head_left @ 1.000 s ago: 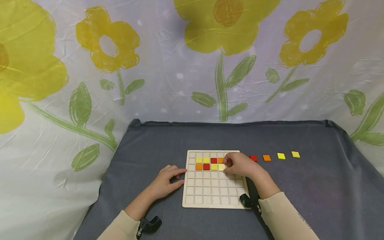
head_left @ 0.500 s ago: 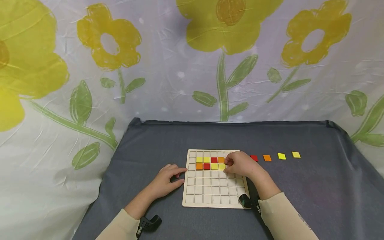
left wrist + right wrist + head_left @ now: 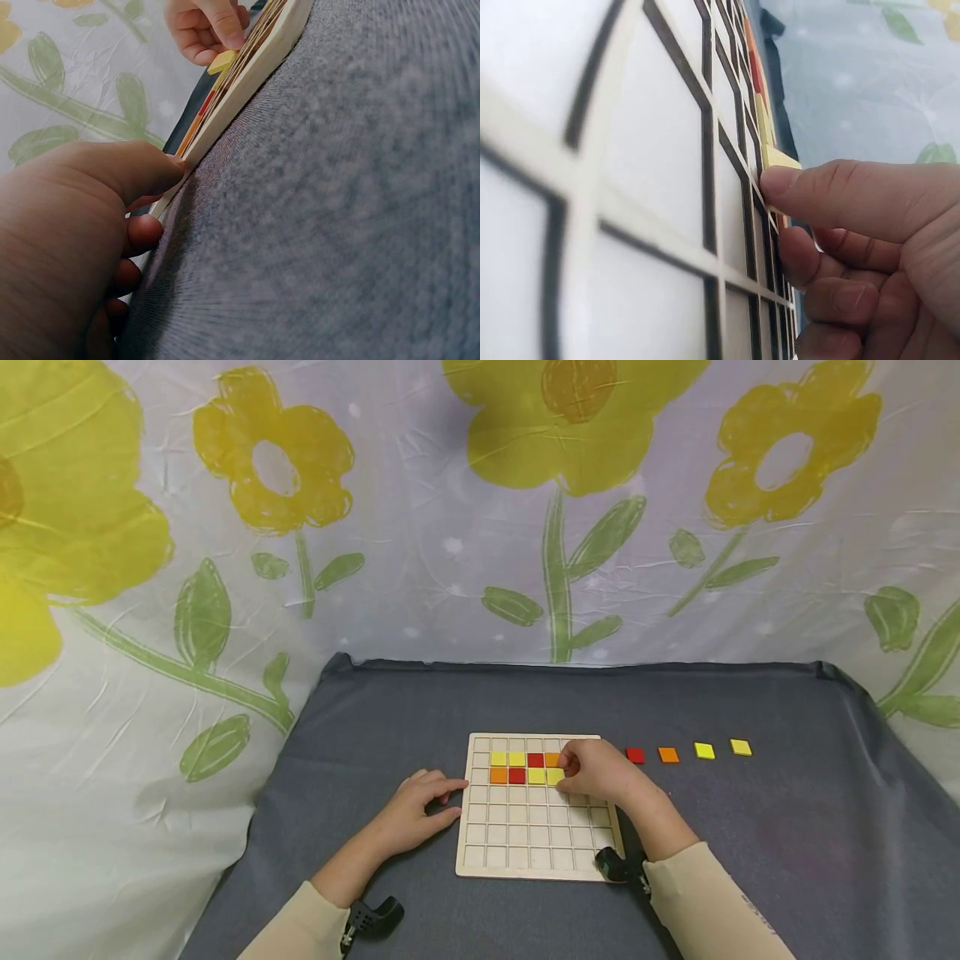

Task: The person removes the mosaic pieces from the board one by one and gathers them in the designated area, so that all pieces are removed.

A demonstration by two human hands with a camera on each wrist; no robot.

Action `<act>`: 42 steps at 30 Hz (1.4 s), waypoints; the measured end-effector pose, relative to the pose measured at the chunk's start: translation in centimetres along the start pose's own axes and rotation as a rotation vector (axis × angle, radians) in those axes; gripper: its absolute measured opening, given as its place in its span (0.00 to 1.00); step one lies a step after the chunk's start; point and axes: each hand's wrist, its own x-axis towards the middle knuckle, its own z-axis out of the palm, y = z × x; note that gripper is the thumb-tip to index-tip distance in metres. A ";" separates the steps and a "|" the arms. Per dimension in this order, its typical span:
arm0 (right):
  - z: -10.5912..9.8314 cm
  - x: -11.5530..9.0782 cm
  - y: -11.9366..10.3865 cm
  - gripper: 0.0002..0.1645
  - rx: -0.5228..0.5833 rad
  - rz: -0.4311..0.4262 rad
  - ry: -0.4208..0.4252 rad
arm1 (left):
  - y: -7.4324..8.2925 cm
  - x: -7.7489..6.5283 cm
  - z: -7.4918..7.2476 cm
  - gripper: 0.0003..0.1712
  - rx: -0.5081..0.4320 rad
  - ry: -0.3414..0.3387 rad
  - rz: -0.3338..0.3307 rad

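Note:
A pale wooden grid board (image 3: 528, 836) lies on the cloth, with two rows of square tiles in its upper cells. The upper row runs yellow, yellow, red (image 3: 536, 760), orange; the lower runs orange (image 3: 498, 775), red, yellow, yellow. My right hand (image 3: 596, 770) pinches the last yellow tile (image 3: 553, 776) of the lower row. That tile (image 3: 781, 157) looks tilted in its cell in the right wrist view, the thumb against it. My left hand (image 3: 412, 810) rests at the board's left edge, its fingertips and thumb touching the rim or very near it.
To the right of the board, a spaced row of loose tiles lies on the dark grey cloth (image 3: 787, 843): red (image 3: 635, 756), orange (image 3: 668, 755), yellow (image 3: 704, 751) and another yellow (image 3: 740, 747). A flower-printed curtain (image 3: 420, 527) hangs behind the table.
The pinched tile looked paler a second ago and now shows plain yellow, its angle apparently lowered. My right hand has shifted only slightly. The left hand stays at the board's edge.

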 end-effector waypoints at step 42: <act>-1.2 -2.4 0.6 0.14 -0.062 -0.085 0.037 | 0.0 -0.1 -0.2 0.21 -0.023 -0.003 -0.006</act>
